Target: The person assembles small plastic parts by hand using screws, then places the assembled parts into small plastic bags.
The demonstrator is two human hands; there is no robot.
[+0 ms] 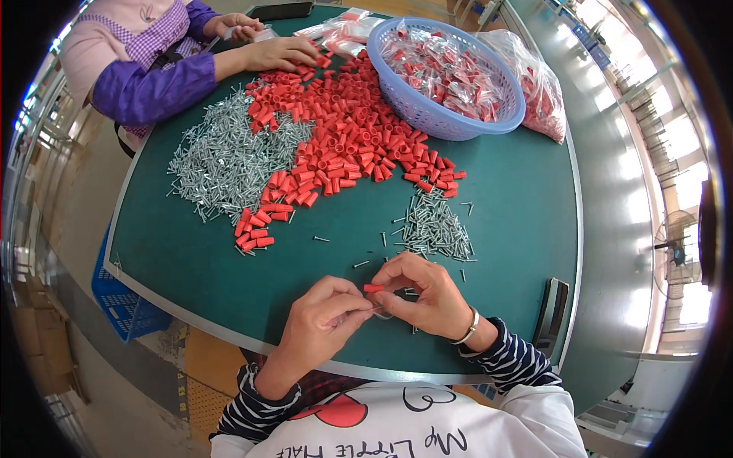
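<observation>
Near the front edge of the green table, my left hand (pixel 322 320) is closed in a pinch on a small clear plastic bag (pixel 381 314), mostly hidden by the fingers. Close against it, my right hand (pixel 424 296) grips a red plastic cap (pixel 372 288) between thumb and fingers, at the bag. Several loose screws lie under and around my right hand. Just beyond it spreads a small pile of silvery screws (pixel 435 225). A large heap of red plastic caps (pixel 343 145) covers the middle of the table, beside a bigger pile of screws (pixel 221 156).
At the far left a co-worker's hand (pixel 282 53) reaches into the caps. A blue plastic basket (pixel 427 118) of filled bags stands at the far right, with a clear sack (pixel 544 99) behind. A dark phone (pixel 551 313) lies at the right edge. Below the left edge is a blue crate (pixel 126 305).
</observation>
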